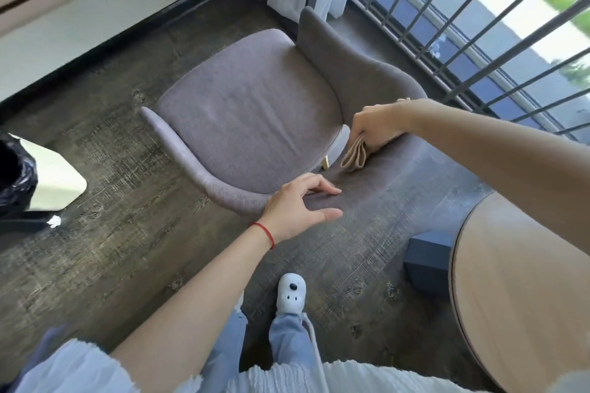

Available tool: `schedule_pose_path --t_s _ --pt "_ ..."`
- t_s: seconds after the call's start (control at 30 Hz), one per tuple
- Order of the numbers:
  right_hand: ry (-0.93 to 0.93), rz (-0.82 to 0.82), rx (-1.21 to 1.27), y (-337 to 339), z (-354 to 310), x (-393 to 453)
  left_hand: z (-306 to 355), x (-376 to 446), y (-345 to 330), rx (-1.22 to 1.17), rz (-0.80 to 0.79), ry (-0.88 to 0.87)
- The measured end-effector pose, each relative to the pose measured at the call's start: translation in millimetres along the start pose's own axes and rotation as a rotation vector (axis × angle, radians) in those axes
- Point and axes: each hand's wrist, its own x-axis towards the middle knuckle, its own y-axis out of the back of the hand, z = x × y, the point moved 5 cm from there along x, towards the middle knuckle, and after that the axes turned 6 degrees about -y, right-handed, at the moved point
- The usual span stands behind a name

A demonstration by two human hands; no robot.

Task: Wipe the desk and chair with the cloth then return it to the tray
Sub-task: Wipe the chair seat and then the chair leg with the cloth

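My right hand (375, 128) is closed around the folded beige cloth (354, 155). The fingers pinch its upper part, and the free end hangs down and touches the curved back of the grey chair (249, 112), at the right side of the backrest. My left hand (300, 207) holds nothing. It is half open, the thumb below and the fingers above, and it rests on the top edge of the same backrest, lower in my view, as if to keep the chair from turning. The two hands are apart, with a piece of the backrest between them.

The relation that matters, I think, is this: the backrest runs as a long curved band from my right hand, past my left hand, and then around to the far arm at the left. The cloth sits at the right end of this band, so the wipe should go along it toward my left hand, which must then move away or lift. The seat cushion lies beyond both hands, a little nearer to the right one.

The round wooden desk (517, 281) is at the right edge, close to my right elbow. I do not see the tray in this view. I judge that the chair is the step in hand.
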Motion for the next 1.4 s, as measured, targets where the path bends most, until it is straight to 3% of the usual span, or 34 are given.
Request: schedule_pose_path --t_s 0.1,0.2,0.27,0.4,0.57,0.73,0.83,1.03,1.2,1.33,1.4 --pt "-0.004 0.008 0.17 15.2 3.3 -5.2 2.6 1.5 0.2 -0.011 -0.014 0.034" --pt "-0.042 0.112 0.047 11.8 -3.6 -3.7 3.9 3.1 0.7 -0.013 -0.025 0.044" --pt "-0.074 0.046 -0.078 2.6 -12.2 -4.4 3.9 3.1 0.7 -0.002 -0.026 0.044" --pt "-0.064 -0.145 -0.068 21.2 -9.5 -1.5 0.9 2.4 -0.5 0.003 -0.017 0.049" --pt "-0.148 0.042 -0.144 15.9 1.9 2.0 2.1 1.8 -0.2 0.007 -0.009 0.038" --pt "-0.044 -0.096 -0.138 13.2 -33.1 0.8 2.0 0.7 -0.6 0.017 0.007 0.034" --pt "-0.001 -0.002 -0.108 9.6 -50.1 0.8 1.6 0.4 -0.6 0.016 0.007 0.034" --pt "0.03 -0.215 -0.082 13.5 -37.5 -5.0 3.0 -0.5 0.0 0.033 -0.007 0.075" --pt "-0.121 0.049 -0.042 13.8 -7.4 -0.5 1.0 0.0 0.1 0.031 -0.002 0.065" --pt "-0.174 -0.147 -0.087 16.6 0.8 -4.4 0.5 -0.2 0.1 0.029 -0.014 0.076" --pt "-0.17 -0.144 -0.102 24.8 -1.8 -3.7 1.0 -1.2 0.2 0.036 -0.007 0.086"
